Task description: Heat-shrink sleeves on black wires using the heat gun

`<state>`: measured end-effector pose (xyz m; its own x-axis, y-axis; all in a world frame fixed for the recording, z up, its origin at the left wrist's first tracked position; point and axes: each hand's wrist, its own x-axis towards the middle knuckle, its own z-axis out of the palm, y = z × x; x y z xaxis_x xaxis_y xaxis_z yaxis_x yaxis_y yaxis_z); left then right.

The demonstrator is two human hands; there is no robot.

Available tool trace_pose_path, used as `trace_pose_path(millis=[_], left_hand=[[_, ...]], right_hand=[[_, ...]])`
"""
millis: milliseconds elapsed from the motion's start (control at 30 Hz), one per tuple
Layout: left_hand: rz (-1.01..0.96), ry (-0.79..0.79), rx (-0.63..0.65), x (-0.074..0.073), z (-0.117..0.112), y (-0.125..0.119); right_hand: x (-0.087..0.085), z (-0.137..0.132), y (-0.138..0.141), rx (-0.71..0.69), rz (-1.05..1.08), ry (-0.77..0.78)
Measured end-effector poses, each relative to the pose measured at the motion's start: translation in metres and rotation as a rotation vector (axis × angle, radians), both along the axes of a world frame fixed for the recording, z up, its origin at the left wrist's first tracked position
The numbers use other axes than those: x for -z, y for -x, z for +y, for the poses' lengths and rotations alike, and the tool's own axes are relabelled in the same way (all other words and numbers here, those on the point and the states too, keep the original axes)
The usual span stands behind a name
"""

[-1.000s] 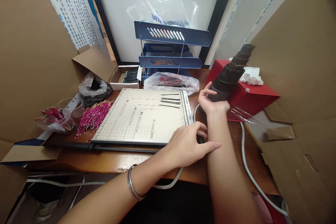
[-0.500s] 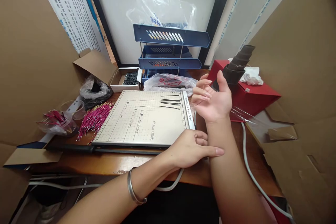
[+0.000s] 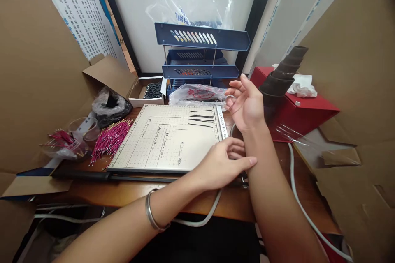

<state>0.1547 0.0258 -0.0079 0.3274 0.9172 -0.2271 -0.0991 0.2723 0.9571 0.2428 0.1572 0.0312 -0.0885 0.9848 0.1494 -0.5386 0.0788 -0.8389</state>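
Observation:
My left hand (image 3: 224,160), with a metal bangle (image 3: 150,212) on its forearm, rests loosely against my right forearm (image 3: 263,164) just below the wrist. Its thumb lies over the skin, apart from the half-curled fingers, whose tips are partly hidden. Raised above the right edge of a paper cutter (image 3: 145,148), my right hand (image 3: 248,102) holds nothing, its fingers loosely bent and the thumb apart. Several thin black sticks (image 3: 201,118) lie side by side on the cutter's gridded board. The cutter's black handle (image 3: 82,175) is down along the front edge.
Pink sticks (image 3: 111,141) are heaped left of the cutter, beside a plastic cup (image 3: 72,148) of more. Behind are a box of black sticks (image 3: 152,90), blue tray racks (image 3: 200,72) and a plastic bag (image 3: 197,93). At right stand a red box (image 3: 311,111) and black cylinder (image 3: 277,78).
My right hand has turned at the wrist, its palm now facing more to the left. The left hand has shifted slightly up, its thumb reaching less far across the right forearm.

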Motion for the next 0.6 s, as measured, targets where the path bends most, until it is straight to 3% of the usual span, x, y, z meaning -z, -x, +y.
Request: trace_pose_path(millis=[167,333,400,500,600], left_hand=[[-0.238,0.036,0.001,-0.005,-0.021,-0.012],[0.067,-0.012,0.122,-0.012,-0.025,0.015],[0.251,-0.198,0.12,-0.014,-0.009,0.038],[0.622,-0.552,-0.068,-0.011,0.036,0.076],[0.901,-0.699,-0.169,-0.003,0.089,0.105]], right_hand=[[0.001,0.008,0.005,0.14,-0.026,-0.083],[0.022,0.006,-0.002,0.192,-0.2,-0.143],[0.037,0.008,-0.01,0.241,-0.409,-0.17],[0.059,0.012,-0.02,0.309,-0.71,-0.171],[0.075,0.015,-0.025,0.267,-0.814,-0.162]])
